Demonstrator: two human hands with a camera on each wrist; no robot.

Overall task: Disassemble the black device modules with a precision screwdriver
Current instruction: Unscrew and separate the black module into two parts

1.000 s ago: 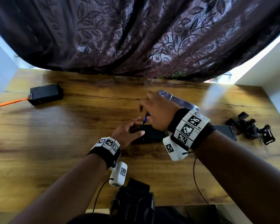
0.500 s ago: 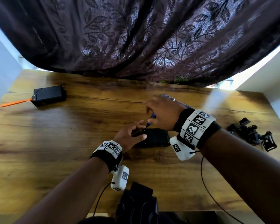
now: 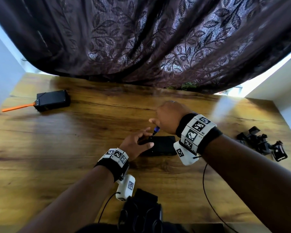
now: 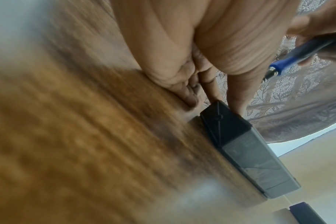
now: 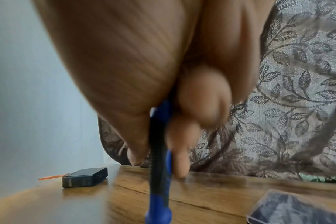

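- Orange pry tool [image 3: 18, 107] at far left of desk [image 3: 74, 157], flat, one end touching second black module [image 3: 52, 100] near the rear left edge, well apart from both hands.
- Same pair small in right wrist view: pry tool [image 5: 51, 176], module [image 5: 84, 177], below a dark leaf-patterned curtain [image 3: 158, 39].
- Left hand [image 3: 136, 145] resting on desk at centre, fingers [image 4: 190, 97] fairly straight and close together, lightly curved, pressing against the left end of the black device module [image 3: 161, 146]; thumb along the near edge, other fingertips on top and the far side.
- Black device module lying flat on desk at centre, long side running left to right; in left wrist view [image 4: 240, 136] a screw hole visible on the sloped end face by the fingertips.
- Blue-and-black precision screwdriver [image 3: 156, 129] tilted, tip down at the module's top left corner, just beside the left fingertips; contact with a screw too small to tell.
- Right hand [image 3: 170, 118] above the module, fingers [image 5: 201, 98] curled narrow round the screwdriver handle [image 5: 159, 144], thumb on one side.
- Clear plastic case [image 5: 297, 209] on desk beyond the right hand, mostly hidden in head view.
- Heap of black clamp-like parts [image 3: 262, 145] at far right of desk, well apart from the module.
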